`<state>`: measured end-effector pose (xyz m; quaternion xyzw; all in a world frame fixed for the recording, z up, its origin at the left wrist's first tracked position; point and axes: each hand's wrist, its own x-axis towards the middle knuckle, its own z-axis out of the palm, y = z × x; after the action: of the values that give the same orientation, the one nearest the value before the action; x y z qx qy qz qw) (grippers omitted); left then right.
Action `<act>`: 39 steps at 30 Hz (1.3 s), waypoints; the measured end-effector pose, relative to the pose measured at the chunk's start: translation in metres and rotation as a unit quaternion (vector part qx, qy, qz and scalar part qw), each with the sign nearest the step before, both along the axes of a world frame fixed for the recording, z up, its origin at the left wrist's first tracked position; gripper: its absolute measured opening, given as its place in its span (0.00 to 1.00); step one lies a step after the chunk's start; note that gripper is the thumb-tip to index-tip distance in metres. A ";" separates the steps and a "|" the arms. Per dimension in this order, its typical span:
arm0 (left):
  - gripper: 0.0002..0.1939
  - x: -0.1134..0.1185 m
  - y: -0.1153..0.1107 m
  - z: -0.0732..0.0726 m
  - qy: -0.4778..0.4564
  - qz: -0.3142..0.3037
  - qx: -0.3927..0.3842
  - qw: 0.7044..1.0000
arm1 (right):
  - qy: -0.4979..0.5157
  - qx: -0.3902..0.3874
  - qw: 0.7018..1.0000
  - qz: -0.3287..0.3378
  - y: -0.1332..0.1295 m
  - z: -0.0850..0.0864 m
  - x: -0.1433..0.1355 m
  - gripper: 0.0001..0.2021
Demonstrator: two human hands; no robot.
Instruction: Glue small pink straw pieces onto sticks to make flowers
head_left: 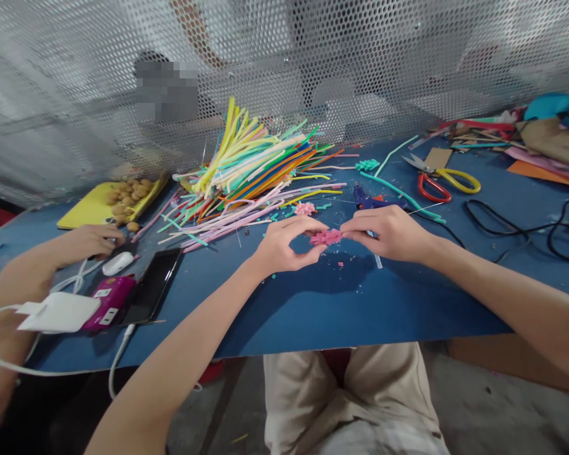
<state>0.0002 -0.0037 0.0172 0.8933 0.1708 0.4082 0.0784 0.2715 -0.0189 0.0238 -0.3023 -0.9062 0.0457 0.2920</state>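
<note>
Over the blue table, my left hand holds a small pink cluster of short fuzzy pieces between thumb and fingers. My right hand pinches at the right end of this cluster; whether a separate small piece is between its fingertips is hidden. Just behind lies a paler pink cluster. A blue glue gun rests beyond my right hand, partly covered by it. A teal cluster and teal pipe cleaners lie farther back.
A pile of colourful pipe cleaners stands by the perforated metal screen. Scissors and black cable lie right. At left are another person's hand, a phone, a purple power strip and a white charger.
</note>
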 end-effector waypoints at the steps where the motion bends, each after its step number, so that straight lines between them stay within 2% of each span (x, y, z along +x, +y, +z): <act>1: 0.17 -0.001 0.000 0.000 -0.011 -0.007 -0.021 1.000 | 0.002 0.002 1.000 -0.001 0.000 0.000 0.000 0.14; 7: 0.09 0.000 -0.002 0.008 -0.011 -0.016 -0.125 0.992 | 0.015 0.049 0.998 0.026 0.006 -0.002 0.004 0.14; 13: 0.09 0.004 -0.002 0.014 0.031 -0.085 -0.184 0.979 | 0.002 0.085 0.994 0.074 0.013 -0.003 0.008 0.13; 20: 0.09 0.003 -0.001 0.011 0.029 -0.107 -0.172 0.979 | -0.006 0.102 0.991 0.088 0.010 0.001 0.012 0.13; 25: 0.09 0.004 -0.004 0.011 0.024 -0.098 -0.159 0.982 | -0.006 0.122 0.990 0.072 0.006 0.006 0.013 0.12; 39: 0.07 0.008 -0.007 0.015 0.012 -0.107 -0.149 0.983 | 0.041 0.178 0.978 0.103 0.007 0.000 0.012 0.11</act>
<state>0.0080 -0.0106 0.0326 0.8897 0.1342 0.3563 0.2521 0.2832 -0.0121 0.0242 -0.1488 -0.9133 -0.0738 0.3718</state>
